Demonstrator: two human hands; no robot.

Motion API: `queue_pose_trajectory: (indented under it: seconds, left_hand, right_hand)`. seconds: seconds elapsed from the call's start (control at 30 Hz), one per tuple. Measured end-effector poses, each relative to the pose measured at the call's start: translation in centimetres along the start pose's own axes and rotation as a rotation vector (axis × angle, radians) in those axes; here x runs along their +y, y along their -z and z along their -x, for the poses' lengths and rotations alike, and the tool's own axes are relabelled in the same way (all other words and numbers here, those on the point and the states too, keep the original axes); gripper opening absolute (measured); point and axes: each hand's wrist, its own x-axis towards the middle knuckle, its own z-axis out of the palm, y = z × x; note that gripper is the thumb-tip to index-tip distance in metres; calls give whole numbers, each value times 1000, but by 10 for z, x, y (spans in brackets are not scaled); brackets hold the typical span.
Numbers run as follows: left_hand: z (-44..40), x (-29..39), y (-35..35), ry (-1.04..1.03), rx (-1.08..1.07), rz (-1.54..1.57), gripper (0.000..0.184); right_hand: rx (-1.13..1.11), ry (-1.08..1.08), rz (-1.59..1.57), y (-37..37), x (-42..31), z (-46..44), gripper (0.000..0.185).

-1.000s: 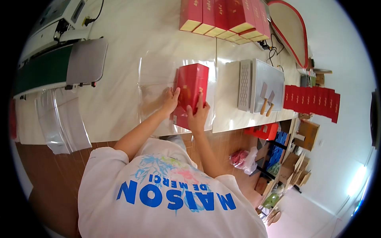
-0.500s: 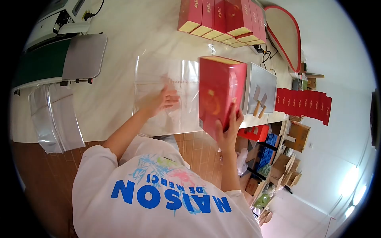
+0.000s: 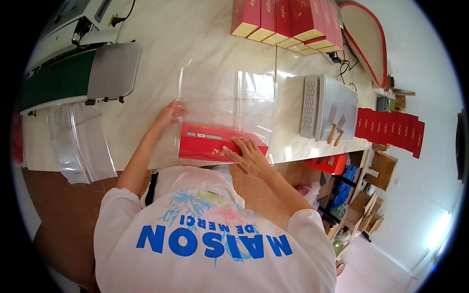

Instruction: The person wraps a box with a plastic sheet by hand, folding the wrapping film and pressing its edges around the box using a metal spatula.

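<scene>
A red box with gold lettering lies on its long side at the table's front edge, over the lower part of a clear plastic sheet. My right hand grips the box near its right end, thumb on the lettered face and fingers over the top. Beside the box's upper left corner, my left hand has its fingers bent at the left edge of the plastic sheet, pinching it as far as I can see.
Red boxes stand at the back. A metal appliance carrying two wooden-handled spatulas is to the right. A machine with a green belt and more plastic sheets are at the left. Shelving stands beyond the table.
The red box was lifted to the right, then turned sideways and laid along the front edge. My left hand let go of it and moved left to the sheet's edge.
</scene>
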Motion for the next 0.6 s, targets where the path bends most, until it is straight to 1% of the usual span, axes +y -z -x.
queue_pose_trajectory:
  seconds: [0.03,0.1,0.13,0.2,0.23,0.3,0.33,0.37,0.43,0.47,0.53,0.57,0.6]
  left_hand:
    - [-4,-1,-1,5,1,-11,68]
    - [-16,-5,-4,-46,60,-39,58]
    - [-24,-4,-4,-40,62,-51,58]
    - [-43,2,-5,-165,109,-48,48]
    - [-52,10,-6,-155,106,-64,48]
    - [-73,29,-10,-172,167,-121,41]
    - [-83,38,-13,-195,158,-151,35]
    - [-94,47,-17,-184,154,-167,35]
    - [-116,64,-30,-209,30,-306,30]
    - [-123,71,-39,-202,24,-321,30]
    - [-130,90,-65,-90,-50,-554,27]
    - [-139,93,-74,-83,-57,-566,27]
    - [-145,96,-84,-121,-186,-749,26]
  right_hand:
    - [-9,14,-3,-5,2,0,76]
    - [-11,24,-18,-14,7,2,76]
    - [-15,30,-36,-18,9,3,76]
    - [-12,25,-67,-24,13,6,77]
    - [-26,28,-77,-26,16,8,77]
    - [-32,17,-102,-30,20,11,77]
    - [-24,19,-134,-31,22,12,77]
    - [-15,20,-165,-32,23,12,76]
    - [-3,15,-191,-34,26,12,76]
    - [2,22,-202,-35,28,12,77]
    - [6,8,-215,-35,31,11,77]
    - [1,7,-219,-34,32,11,77]
    - [5,-2,-229,-32,33,10,77]
